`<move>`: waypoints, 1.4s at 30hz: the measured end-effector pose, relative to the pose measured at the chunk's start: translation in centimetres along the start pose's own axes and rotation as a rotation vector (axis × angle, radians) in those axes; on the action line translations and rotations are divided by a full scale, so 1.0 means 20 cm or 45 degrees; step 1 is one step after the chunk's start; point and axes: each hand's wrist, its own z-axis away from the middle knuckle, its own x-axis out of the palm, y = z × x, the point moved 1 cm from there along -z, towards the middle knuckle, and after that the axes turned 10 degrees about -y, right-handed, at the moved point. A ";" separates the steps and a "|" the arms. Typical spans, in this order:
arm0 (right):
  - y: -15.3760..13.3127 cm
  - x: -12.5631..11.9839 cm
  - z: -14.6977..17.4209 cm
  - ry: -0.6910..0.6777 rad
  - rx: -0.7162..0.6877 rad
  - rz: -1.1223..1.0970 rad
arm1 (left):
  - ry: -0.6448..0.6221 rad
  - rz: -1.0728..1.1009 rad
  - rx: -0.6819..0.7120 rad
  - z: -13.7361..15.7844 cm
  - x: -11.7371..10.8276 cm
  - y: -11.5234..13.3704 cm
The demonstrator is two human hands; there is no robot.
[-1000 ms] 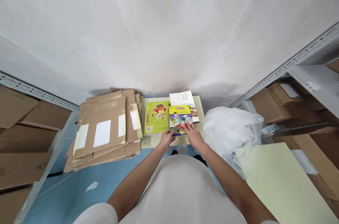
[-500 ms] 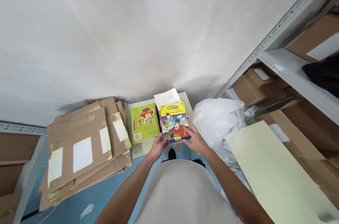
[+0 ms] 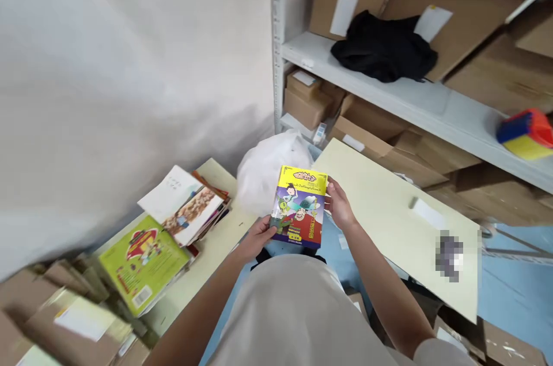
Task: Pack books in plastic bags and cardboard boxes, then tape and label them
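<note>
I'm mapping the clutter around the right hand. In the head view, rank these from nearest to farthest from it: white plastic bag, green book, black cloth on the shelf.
1. White plastic bag: on the floor by the wall, just left of the right hand.
2. Black cloth: up on the shelf, above the hand.
3. Green book: far left, on the low board.

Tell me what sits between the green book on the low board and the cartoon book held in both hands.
In the head view, a small stack of books topped by a white one lies between the green book and the held cartoon book.
</note>
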 end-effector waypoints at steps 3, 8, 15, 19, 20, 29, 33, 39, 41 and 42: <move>-0.07 -0.32 0.07 0.103 -0.030 -0.021 | -0.132 -0.067 -0.102 -0.20 0.24 -0.01; -0.10 -0.73 0.20 0.304 -0.107 -0.107 | -0.262 -0.178 -0.269 -0.48 0.56 -0.07; -0.07 -1.11 0.34 0.535 -0.147 -0.312 | -0.050 -0.182 -0.327 -0.75 0.76 -0.24; -0.05 -1.24 0.38 0.572 -0.160 -0.389 | 0.033 -0.243 -0.322 -0.85 0.83 -0.28; -0.04 -1.26 0.39 0.576 -0.164 -0.395 | 0.040 -0.241 -0.319 -0.87 0.84 -0.29; -0.03 -1.37 0.37 0.754 -0.223 -0.398 | -0.045 -0.153 -0.368 -1.03 0.85 -0.28; -0.08 -1.39 0.37 0.697 -0.327 -0.402 | -0.111 -0.084 -0.412 -1.11 0.83 -0.25; -0.18 -1.46 0.38 0.478 -0.462 0.134 | -0.343 -0.034 -0.480 -1.24 0.84 -0.20; -0.24 -1.50 0.38 0.399 -0.536 0.306 | -0.417 -0.069 -0.513 -1.26 0.87 -0.18; -0.28 -1.52 0.37 0.362 -0.564 0.360 | -0.441 -0.090 -0.525 -1.27 0.89 -0.18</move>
